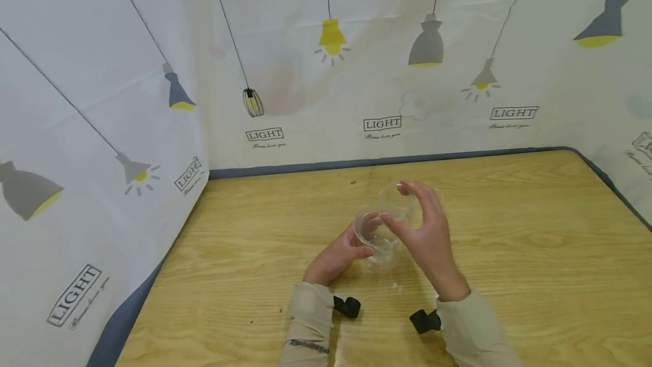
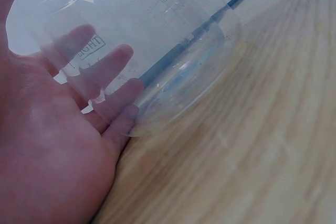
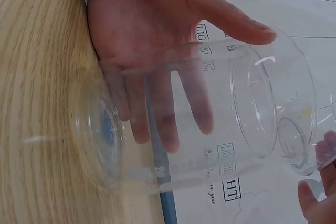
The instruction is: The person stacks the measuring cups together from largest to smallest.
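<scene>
A clear, see-through jar (image 1: pixel 382 245) stands near the middle of the table, its round mouth facing up. My left hand (image 1: pixel 336 256) holds it from the left, thumb at the near side; in the left wrist view the left hand's fingers (image 2: pixel 113 69) show through the wall. Just above the mouth, to the right, is a clear round lid (image 1: pixel 396 200), tilted. My right hand (image 1: pixel 425 234) pinches its edge between thumb and fingers. The right wrist view shows the jar (image 3: pixel 184 174) side-on, and only some fingertips of the right hand (image 3: pixel 323 187).
The wood-grain table (image 1: pixel 244 231) reaches back to a pale wall sheet (image 1: pixel 295 84) printed with lamps, which also hangs along the left and right sides. Black wrist mounts (image 1: pixel 348 307) stick out from both sleeves.
</scene>
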Tool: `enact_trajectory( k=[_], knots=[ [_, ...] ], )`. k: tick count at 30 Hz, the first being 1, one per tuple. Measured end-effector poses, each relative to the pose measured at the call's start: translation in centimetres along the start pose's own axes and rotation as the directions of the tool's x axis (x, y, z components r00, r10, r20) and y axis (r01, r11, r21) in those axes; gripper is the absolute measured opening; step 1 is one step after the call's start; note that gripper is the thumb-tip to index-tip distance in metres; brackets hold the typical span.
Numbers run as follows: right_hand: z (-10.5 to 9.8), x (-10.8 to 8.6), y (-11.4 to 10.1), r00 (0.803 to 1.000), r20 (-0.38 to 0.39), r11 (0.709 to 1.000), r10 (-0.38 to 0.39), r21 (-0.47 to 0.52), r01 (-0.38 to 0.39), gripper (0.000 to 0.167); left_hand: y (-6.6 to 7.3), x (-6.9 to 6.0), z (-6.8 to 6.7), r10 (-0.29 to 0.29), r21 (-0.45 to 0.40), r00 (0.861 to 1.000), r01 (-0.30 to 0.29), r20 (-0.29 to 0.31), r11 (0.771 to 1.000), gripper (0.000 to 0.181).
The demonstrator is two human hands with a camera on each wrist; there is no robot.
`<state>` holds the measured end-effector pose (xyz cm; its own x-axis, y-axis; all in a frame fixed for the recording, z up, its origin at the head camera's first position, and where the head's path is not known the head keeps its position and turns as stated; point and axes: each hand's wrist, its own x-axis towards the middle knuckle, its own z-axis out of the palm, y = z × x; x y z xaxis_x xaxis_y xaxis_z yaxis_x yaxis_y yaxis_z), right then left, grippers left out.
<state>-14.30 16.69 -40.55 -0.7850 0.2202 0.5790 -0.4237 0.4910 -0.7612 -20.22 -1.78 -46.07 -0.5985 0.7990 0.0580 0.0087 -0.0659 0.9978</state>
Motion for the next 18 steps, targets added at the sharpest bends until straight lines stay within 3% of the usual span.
enact_trajectory(
  k=[5,11,18],
  knots=[
    [0.1,-0.1,-0.1,1.0,0.005,1.0,-0.006,-0.004,0.006,0.061,-0.1,-0.1,0.0,-0.033,-0.009,0.999,0.033,-0.031,0.999,0.064],
    [0.3,-0.2,-0.4,1.0,0.015,1.0,-0.013,-0.018,0.014,0.063,-1.7,0.1,-0.3,-0.057,-0.043,0.994,0.054,-0.091,0.998,0.077],
    [0.5,-0.3,-0.4,1.0,0.017,0.999,-0.025,-0.02,0.025,0.064,-2.0,0.2,-0.5,-0.06,-0.036,0.994,0.057,-0.093,0.998,0.078]
  ],
)
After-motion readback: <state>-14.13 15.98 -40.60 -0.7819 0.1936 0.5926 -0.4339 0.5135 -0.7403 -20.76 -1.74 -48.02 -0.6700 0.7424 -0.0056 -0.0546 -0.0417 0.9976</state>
